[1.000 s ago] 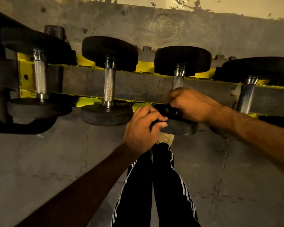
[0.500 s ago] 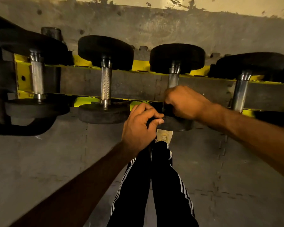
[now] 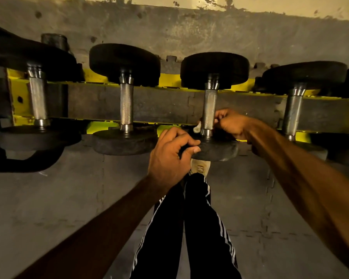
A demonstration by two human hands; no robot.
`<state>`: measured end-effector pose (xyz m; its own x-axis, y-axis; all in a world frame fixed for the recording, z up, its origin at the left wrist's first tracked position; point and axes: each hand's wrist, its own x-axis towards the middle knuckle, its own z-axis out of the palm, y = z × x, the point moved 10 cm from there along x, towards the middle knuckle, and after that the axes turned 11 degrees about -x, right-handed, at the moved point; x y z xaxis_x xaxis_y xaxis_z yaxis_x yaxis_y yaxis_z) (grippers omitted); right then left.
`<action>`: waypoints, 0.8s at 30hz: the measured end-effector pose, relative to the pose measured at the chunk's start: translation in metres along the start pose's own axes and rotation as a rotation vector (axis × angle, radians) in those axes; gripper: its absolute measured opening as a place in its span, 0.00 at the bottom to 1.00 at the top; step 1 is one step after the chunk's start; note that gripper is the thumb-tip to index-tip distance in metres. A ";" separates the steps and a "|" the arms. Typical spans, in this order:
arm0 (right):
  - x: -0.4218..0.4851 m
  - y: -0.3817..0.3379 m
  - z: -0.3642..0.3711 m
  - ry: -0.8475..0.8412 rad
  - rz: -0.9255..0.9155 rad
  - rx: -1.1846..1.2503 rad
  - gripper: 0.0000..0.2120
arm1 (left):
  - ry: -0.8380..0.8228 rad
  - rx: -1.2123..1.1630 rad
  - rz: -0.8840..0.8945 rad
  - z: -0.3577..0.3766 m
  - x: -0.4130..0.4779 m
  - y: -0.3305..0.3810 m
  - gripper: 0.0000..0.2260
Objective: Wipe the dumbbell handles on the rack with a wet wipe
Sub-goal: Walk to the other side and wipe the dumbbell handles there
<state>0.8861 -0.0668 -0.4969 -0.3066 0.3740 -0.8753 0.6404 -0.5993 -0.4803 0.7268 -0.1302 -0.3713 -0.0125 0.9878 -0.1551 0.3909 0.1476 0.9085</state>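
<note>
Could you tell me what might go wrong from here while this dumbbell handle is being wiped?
The right hand works the pale wet wipe at the near end of the knurled steel handle; the far part may be skipped. The left hand grips the near black rubber weight at its edge, above the beige shoe, so a pull could tip it off the yellow rack.

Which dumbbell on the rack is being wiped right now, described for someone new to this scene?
Find the yellow rack along the wall, holding a row of black-ended dumbbells. Counting from the left, it is the third dumbbell. Only this one has hands on it: the right hand presses a pale wipe against its handle, and the left hand grips its near plate.
</note>
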 end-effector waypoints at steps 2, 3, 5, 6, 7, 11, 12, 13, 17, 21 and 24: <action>-0.001 -0.005 0.010 -0.146 -0.007 0.077 0.15 | -0.013 -0.002 -0.001 0.001 0.001 0.000 0.04; -0.004 -0.006 0.011 -0.190 0.008 0.094 0.16 | -0.018 -0.005 -0.002 0.002 0.002 0.000 0.04; -0.007 -0.006 0.010 -0.265 0.033 0.070 0.20 | -0.030 -0.013 -0.007 0.004 0.003 -0.001 0.04; -0.008 -0.003 0.008 -0.293 0.051 0.049 0.21 | -0.038 -0.017 -0.007 0.006 0.004 -0.001 0.04; -0.009 0.000 0.005 -0.311 0.071 0.033 0.22 | -0.045 -0.019 -0.006 0.007 0.004 -0.001 0.04; -0.020 0.008 -0.003 -0.272 0.128 -0.043 0.16 | -0.048 -0.023 -0.007 0.005 0.003 -0.004 0.04; -0.022 0.008 -0.006 -0.236 0.134 -0.085 0.15 | -0.047 -0.026 -0.006 0.004 0.002 -0.004 0.04; -0.025 0.006 -0.008 -0.193 0.138 -0.148 0.14 | -0.047 -0.028 -0.004 0.004 0.003 -0.003 0.03; -0.034 -0.008 -0.020 0.056 0.108 -0.404 0.07 | -0.055 -0.034 -0.013 0.004 0.004 -0.001 0.03; -0.053 -0.017 -0.026 0.343 -0.016 -0.485 0.04 | -0.083 -0.013 -0.007 0.002 0.006 -0.003 0.03; -0.071 -0.014 -0.025 0.471 -0.118 -0.372 0.05 | -0.089 -0.014 -0.012 0.003 0.005 -0.001 0.03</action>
<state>0.9163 -0.0673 -0.4267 -0.1001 0.7463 -0.6581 0.8500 -0.2796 -0.4464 0.7295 -0.1250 -0.3740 0.0651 0.9778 -0.1993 0.3782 0.1606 0.9117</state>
